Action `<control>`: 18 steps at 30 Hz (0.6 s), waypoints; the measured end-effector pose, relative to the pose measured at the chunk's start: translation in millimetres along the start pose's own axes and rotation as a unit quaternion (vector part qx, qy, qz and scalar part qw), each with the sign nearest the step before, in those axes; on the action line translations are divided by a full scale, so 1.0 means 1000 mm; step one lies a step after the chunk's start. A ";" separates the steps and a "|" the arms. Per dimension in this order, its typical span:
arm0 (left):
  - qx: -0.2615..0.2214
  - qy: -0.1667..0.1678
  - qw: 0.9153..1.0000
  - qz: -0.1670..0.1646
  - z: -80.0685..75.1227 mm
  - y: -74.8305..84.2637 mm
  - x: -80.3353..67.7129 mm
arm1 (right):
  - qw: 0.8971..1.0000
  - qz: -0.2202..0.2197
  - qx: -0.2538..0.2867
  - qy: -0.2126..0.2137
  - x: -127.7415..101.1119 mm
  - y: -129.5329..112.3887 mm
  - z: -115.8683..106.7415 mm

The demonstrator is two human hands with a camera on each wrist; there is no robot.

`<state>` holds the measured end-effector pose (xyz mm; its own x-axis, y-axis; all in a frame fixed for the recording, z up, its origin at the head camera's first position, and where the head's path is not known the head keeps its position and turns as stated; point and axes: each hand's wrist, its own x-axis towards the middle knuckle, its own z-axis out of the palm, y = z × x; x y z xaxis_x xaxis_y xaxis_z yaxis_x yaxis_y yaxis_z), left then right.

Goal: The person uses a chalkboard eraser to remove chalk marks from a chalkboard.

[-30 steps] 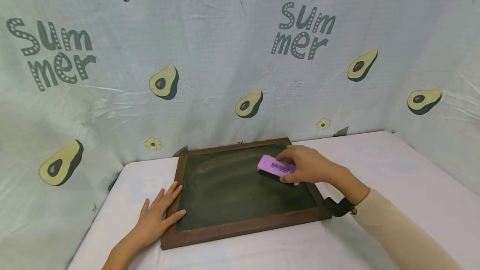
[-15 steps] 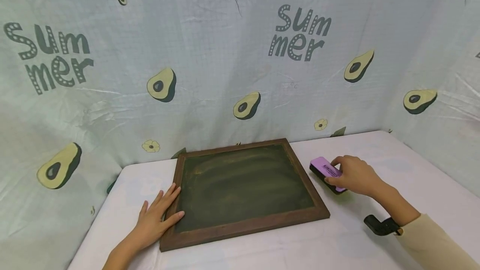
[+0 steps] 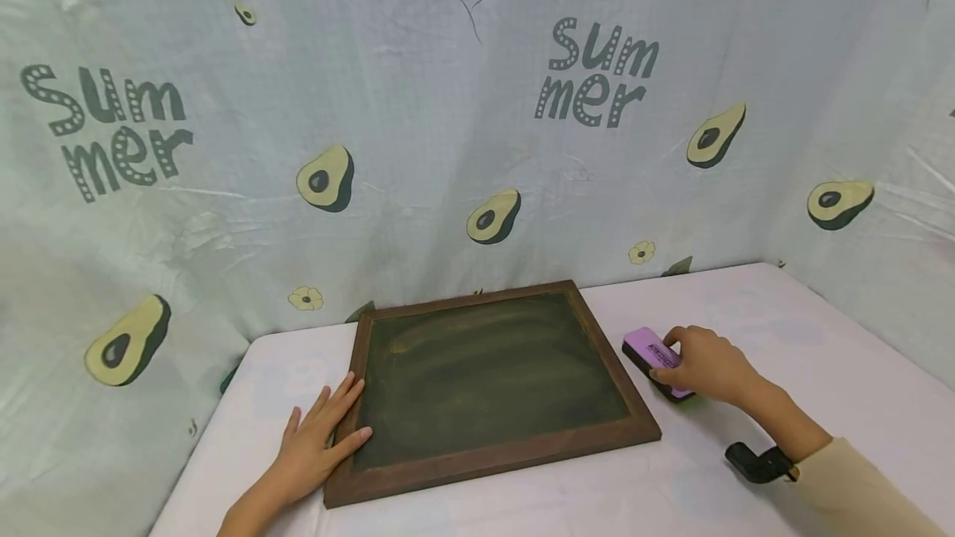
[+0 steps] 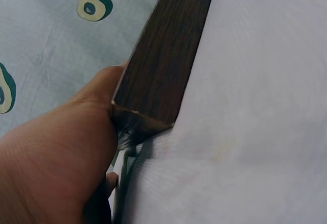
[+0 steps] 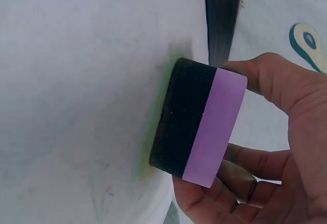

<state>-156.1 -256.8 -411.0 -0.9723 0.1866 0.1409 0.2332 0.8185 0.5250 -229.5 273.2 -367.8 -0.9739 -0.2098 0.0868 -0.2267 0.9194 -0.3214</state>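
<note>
A small chalkboard [image 3: 485,379] with a brown wooden frame lies on the table, its dark green face faintly smeared. My left hand [image 3: 317,442] rests on the left side of the frame with fingers spread and the thumb over the board's edge. To the right of the board, my right hand [image 3: 709,363] grips a chalkboard eraser [image 3: 656,359], purple on top with a black felt underside. In the right wrist view the thumb and fingers pinch the eraser [image 5: 199,124] by its ends, its felt against the white cloth beside a greenish chalk smudge [image 5: 158,117].
A white cloth [image 3: 559,495] covers the table. Behind it hangs a pale curtain [image 3: 418,123] printed with avocados and lettering, close to the board's far edge. A black strap-like device [image 3: 759,462] sits at my right wrist.
My right hand has carried the eraser off the board to the right, down to the tablecloth. The left hand has stayed on the frame.
</note>
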 end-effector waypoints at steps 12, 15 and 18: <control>0.009 -0.009 1.000 0.008 0.003 0.002 0.009 | 1.000 0.018 -0.014 -0.012 -0.010 0.005 -0.003; 0.028 -0.015 0.999 0.007 -0.002 0.003 0.010 | 0.999 0.005 -0.013 -0.033 -0.016 0.008 -0.008; 0.068 0.002 0.998 0.015 -0.011 0.004 0.009 | 0.999 -0.041 0.010 -0.029 -0.019 0.009 -0.016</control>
<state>-163.7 -258.3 -398.7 -0.9646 0.2105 0.1590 0.2580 0.8789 0.4013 -212.7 290.4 -357.0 -0.9511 -0.3031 0.0599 -0.3052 0.8915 -0.3347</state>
